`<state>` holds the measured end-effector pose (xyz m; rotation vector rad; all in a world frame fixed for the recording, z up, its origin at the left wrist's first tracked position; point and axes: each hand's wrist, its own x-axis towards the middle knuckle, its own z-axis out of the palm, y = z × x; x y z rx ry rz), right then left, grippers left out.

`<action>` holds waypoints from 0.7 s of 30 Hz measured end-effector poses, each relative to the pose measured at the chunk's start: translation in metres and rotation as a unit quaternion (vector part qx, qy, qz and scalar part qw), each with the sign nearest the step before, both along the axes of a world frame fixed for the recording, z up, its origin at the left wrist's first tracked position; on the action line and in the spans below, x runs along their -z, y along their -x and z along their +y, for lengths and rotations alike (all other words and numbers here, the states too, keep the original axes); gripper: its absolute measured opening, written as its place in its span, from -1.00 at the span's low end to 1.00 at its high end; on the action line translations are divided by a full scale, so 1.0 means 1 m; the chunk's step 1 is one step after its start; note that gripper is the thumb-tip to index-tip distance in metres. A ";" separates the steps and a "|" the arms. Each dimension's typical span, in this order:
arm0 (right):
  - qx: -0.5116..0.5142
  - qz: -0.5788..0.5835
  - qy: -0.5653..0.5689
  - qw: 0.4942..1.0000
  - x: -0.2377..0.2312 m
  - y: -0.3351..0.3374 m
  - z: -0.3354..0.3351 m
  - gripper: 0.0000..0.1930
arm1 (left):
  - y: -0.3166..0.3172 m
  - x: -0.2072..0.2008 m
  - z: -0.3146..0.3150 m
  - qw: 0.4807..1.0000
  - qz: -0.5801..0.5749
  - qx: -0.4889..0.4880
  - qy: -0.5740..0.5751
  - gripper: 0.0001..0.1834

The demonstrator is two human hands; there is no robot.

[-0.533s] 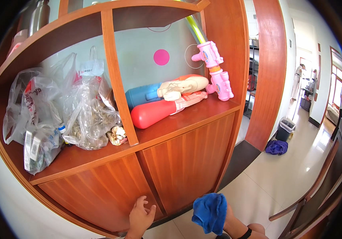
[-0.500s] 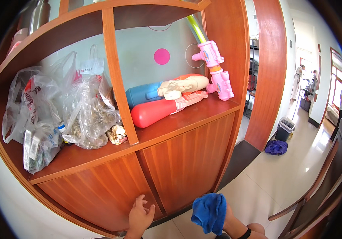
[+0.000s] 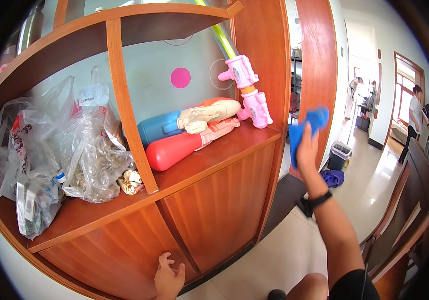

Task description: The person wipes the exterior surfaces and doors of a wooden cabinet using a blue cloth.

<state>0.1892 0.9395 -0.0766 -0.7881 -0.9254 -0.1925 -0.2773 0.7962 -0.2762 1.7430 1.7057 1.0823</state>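
My right hand (image 3: 306, 151) is raised beside the cabinet's right side, its fingers closed round a blue cloth (image 3: 317, 118). Low in front of the wooden cabinet doors, my left hand (image 3: 168, 281) is empty, fingers loosely curled and apart. On the open shelf (image 3: 209, 159) lie a red toy water gun (image 3: 170, 152) and, behind it, a blue and cream one (image 3: 162, 129). A pink toy (image 3: 258, 107) with a clear yellow-green tube (image 3: 223, 40) leans upright at the shelf's right end, left of the cloth.
Clear plastic bags (image 3: 92, 165) crowd the left compartment, past an upright divider (image 3: 127, 100). To the right are a doorway, a black bin (image 3: 338, 156), a purple bag (image 3: 332, 178) and a dark wooden chair (image 3: 399, 205). Several people stand in the far rooms.
My right hand has risen from low near the floor to shelf height, carrying the blue cloth. My left hand has stayed low by the doors. The view has shifted right.
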 end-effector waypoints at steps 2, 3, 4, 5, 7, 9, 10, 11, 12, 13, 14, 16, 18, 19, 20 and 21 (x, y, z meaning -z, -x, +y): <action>0.131 -0.147 0.026 0.980 -0.070 0.000 0.016 -0.61 | 0.001 0.002 0.000 0.999 0.038 0.013 -0.011 -0.38; 0.110 -0.138 0.115 0.978 -0.091 0.003 0.027 -0.55 | 0.005 0.001 0.001 0.999 0.042 0.010 -0.013 -0.38; 0.168 -0.166 0.089 0.968 -0.098 -0.002 0.046 -0.52 | 0.005 0.001 0.001 0.999 0.040 0.012 -0.005 -0.37; 0.225 -0.197 0.065 0.952 -0.094 -0.008 0.066 -0.48 | 0.003 0.001 0.001 0.999 0.036 0.016 0.004 -0.37; 0.226 -0.189 0.078 0.952 -0.061 -0.003 0.084 -0.46 | 0.009 -0.005 -0.002 0.999 0.031 0.004 0.016 -0.36; 0.203 -0.194 0.134 0.950 -0.017 -0.006 0.087 -0.46 | 0.008 -0.010 -0.002 0.999 0.018 -0.012 0.026 -0.35; 0.137 -0.171 0.101 0.970 0.011 -0.002 0.086 -0.50 | 0.008 -0.016 -0.003 0.999 0.041 -0.014 0.030 -0.34; 0.112 -0.070 0.159 0.978 0.038 -0.033 0.086 -0.56 | 0.000 -0.019 -0.005 0.998 0.056 -0.001 0.034 -0.33; -0.060 -0.034 0.107 0.992 0.056 0.003 0.073 -0.58 | 0.009 -0.016 -0.007 0.997 0.058 -0.026 0.040 -0.33; -0.044 -0.064 0.155 0.985 0.080 -0.015 0.065 -0.57 | 0.006 -0.010 -0.002 0.996 0.066 0.004 0.061 -0.31; 0.127 -0.135 0.132 0.974 0.101 -0.013 0.056 -0.58 | 0.002 -0.005 0.000 0.993 0.074 0.034 0.083 -0.28; 0.080 -0.153 0.158 0.972 0.122 0.004 0.035 -0.59 | 0.005 0.001 0.001 0.991 0.078 0.039 0.099 -0.27; 0.048 -0.159 0.191 0.967 0.132 0.020 0.025 -0.56 | 0.008 0.004 0.000 0.989 0.085 0.042 0.111 -0.26; 0.026 -0.159 0.229 0.960 0.132 0.025 0.023 -0.54 | 0.007 0.006 0.000 0.990 0.102 0.038 0.092 -0.27; 0.024 -0.168 0.230 0.958 0.125 0.038 0.017 -0.54 | 0.004 0.008 -0.002 0.989 0.119 0.037 0.076 -0.27; -0.057 -0.097 0.204 0.972 0.118 0.068 0.006 -0.52 | 0.004 0.007 -0.004 0.990 0.114 0.033 0.079 -0.27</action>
